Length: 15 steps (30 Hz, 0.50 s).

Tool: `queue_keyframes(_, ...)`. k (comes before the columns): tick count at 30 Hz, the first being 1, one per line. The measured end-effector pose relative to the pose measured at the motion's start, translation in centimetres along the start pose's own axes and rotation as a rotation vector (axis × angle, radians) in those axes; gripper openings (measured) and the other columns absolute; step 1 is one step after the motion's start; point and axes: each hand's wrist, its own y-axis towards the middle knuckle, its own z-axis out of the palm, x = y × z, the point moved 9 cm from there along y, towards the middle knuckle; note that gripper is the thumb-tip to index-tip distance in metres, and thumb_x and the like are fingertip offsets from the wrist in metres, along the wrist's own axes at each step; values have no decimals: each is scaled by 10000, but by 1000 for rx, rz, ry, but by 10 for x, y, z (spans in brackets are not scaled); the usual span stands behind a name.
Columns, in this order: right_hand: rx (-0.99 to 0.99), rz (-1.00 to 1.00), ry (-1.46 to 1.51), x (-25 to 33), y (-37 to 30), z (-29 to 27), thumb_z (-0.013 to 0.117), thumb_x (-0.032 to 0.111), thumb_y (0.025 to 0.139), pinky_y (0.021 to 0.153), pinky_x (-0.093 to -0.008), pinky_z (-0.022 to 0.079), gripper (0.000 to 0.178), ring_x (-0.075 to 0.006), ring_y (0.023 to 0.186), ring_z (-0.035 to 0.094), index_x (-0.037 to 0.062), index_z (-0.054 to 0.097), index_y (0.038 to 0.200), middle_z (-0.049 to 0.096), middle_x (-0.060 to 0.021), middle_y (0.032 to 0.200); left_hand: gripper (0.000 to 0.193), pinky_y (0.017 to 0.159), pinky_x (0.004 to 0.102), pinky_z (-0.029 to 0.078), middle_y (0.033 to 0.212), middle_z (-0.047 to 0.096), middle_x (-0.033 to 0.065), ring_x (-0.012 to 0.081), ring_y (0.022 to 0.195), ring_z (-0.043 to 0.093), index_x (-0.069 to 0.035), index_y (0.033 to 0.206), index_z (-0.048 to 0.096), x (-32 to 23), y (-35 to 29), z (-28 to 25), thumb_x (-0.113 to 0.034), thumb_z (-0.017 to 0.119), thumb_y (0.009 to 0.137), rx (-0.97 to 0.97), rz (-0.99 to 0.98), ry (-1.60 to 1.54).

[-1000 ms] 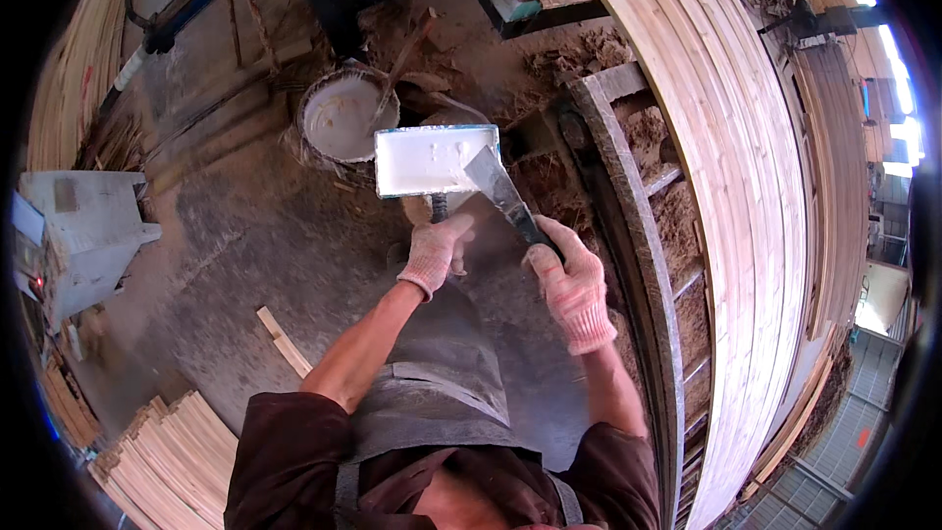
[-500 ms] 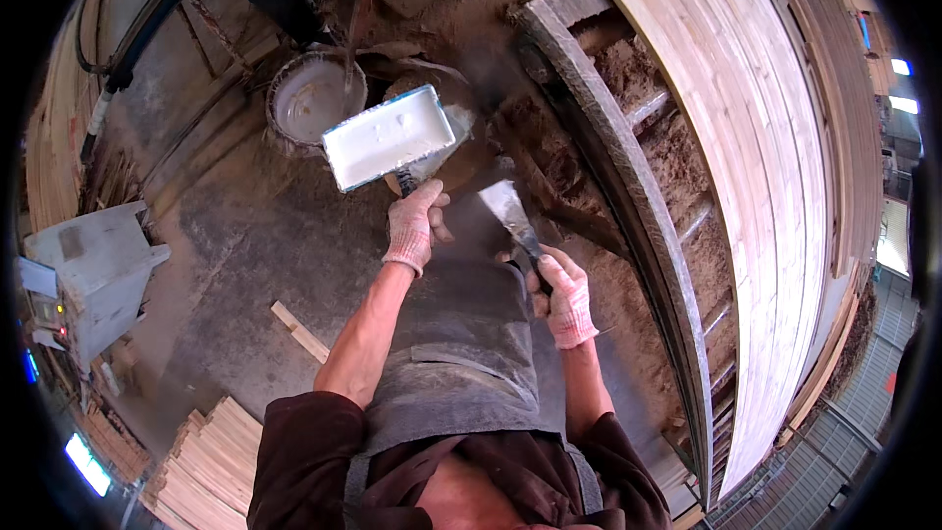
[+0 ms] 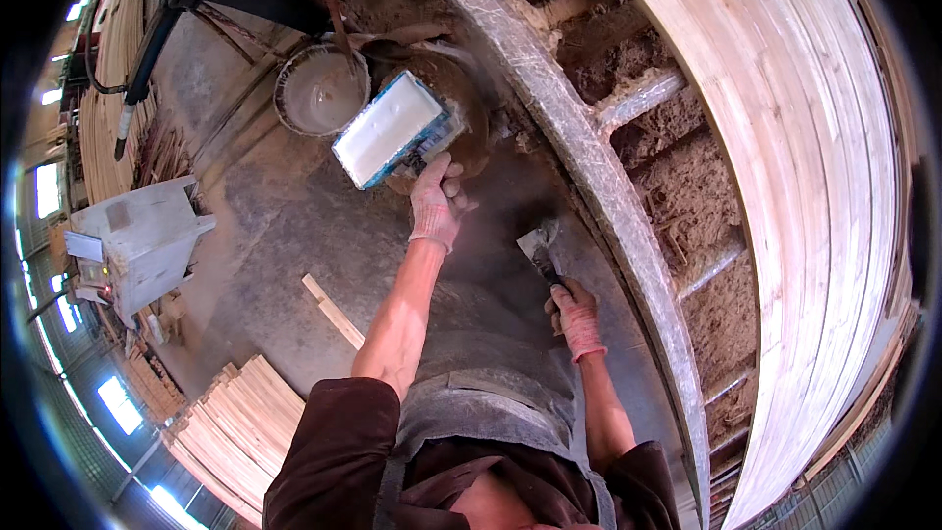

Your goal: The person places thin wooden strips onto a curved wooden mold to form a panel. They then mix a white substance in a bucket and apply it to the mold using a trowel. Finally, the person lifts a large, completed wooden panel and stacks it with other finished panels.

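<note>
My left hand (image 3: 435, 204), in a pale knitted glove, is closed round the dark handle of a rectangular, blue-edged putty tray (image 3: 402, 162). White paste coats the tray's inside, and its blue outer wall shows toward me. Lower and to the right, my right hand (image 3: 576, 316), gloved too, grips a putty knife (image 3: 540, 253) by its dark handle. White smears cover the blade, which points away from me and is apart from the tray. Just beyond the tray, to its left, stands a round bucket (image 3: 279, 103) with whitish residue inside.
Long pale boards (image 3: 795, 186) lie side by side along the right, over a rusty metal frame (image 3: 579, 123) with rollers and sawdust. At left stands a grey machine box (image 3: 152, 240). Stacked planks (image 3: 240, 432) fill the lower left, and a wood strip (image 3: 334, 312) lies on the floor.
The putty knife has moved down and right, away from the tray, in my right hand. The tray has turned, showing more of its blue wall. The whole view has shifted, bringing the frame closer.
</note>
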Motion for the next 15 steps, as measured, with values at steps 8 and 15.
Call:
queue_keyframes(8,-45,-354,-211,-1,148,30,620,279,1021,418,-299,373,264,-101,453,505,49,700,1120,623,-27,695,315,548,371,459,576,447,-75,135,490,440,-171,854,613,17,32,14,-460,688,953,-52,-22,-43)
queue_keyframes(15,-251,-503,-220,61,248,96,654,320,1004,454,-337,407,319,-126,470,539,9,720,982,607,-30,654,294,485,372,449,558,439,-69,146,449,434,-195,836,592,29,57,8,-445,700,949,-58,-44,-125)
